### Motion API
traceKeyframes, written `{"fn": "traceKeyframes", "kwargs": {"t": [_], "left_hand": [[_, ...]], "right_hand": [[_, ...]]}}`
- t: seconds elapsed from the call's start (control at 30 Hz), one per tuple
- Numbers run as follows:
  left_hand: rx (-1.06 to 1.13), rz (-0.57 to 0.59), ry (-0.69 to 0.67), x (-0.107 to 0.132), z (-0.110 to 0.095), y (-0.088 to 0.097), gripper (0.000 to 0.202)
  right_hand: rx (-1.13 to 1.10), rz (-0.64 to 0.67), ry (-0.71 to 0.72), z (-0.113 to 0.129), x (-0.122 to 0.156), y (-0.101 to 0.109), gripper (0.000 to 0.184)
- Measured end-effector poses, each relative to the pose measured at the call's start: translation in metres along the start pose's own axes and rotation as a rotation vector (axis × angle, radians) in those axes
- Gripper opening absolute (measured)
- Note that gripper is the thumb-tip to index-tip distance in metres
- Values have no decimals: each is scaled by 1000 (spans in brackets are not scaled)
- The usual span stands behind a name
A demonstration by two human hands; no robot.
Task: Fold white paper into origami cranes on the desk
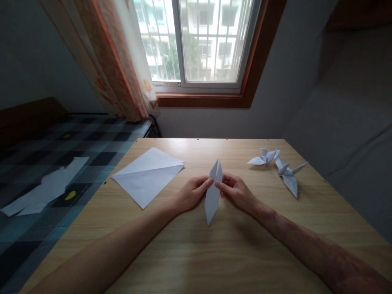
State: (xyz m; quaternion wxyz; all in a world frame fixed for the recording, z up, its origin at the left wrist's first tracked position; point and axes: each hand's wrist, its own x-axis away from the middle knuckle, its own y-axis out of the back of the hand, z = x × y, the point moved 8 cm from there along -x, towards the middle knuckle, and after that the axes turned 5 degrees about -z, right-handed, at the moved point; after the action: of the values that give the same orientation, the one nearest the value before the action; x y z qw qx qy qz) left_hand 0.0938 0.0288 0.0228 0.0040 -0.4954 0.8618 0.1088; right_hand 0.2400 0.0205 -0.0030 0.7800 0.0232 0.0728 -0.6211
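A narrow folded white paper piece (212,196), pointed at the near end and split into two tips at the far end, lies at the middle of the wooden table (196,253). My left hand (191,192) pinches its left edge near the top. My right hand (237,191) pinches its right edge at the same height. Both hands rest low over the tabletop, fingers closed on the paper.
A square white sheet (147,175) with a diagonal crease lies to the left. Two finished paper cranes (265,157) (289,175) stand at the right. Torn paper strips (45,188) lie on a checked bedspread beyond the table's left edge. A window and curtain are behind.
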Motion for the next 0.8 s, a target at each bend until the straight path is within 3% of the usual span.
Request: {"fn": "traceKeyframes", "kwargs": {"t": [0.27,0.47,0.6,0.8], "left_hand": [[66,26,45,-1,4,-2,54],[-40,50,35,2,-1,-4,56],[-68,60,23,2,-3,-5,58],[29,40,60,2,1,-4,59]], "right_hand": [[-2,-38,3,5,2,1,42],[-34,-118,2,3,1,8,44],[-70,-66,-48,1,0,3,44],[-25,-34,-15,5,0,1,45]]}}
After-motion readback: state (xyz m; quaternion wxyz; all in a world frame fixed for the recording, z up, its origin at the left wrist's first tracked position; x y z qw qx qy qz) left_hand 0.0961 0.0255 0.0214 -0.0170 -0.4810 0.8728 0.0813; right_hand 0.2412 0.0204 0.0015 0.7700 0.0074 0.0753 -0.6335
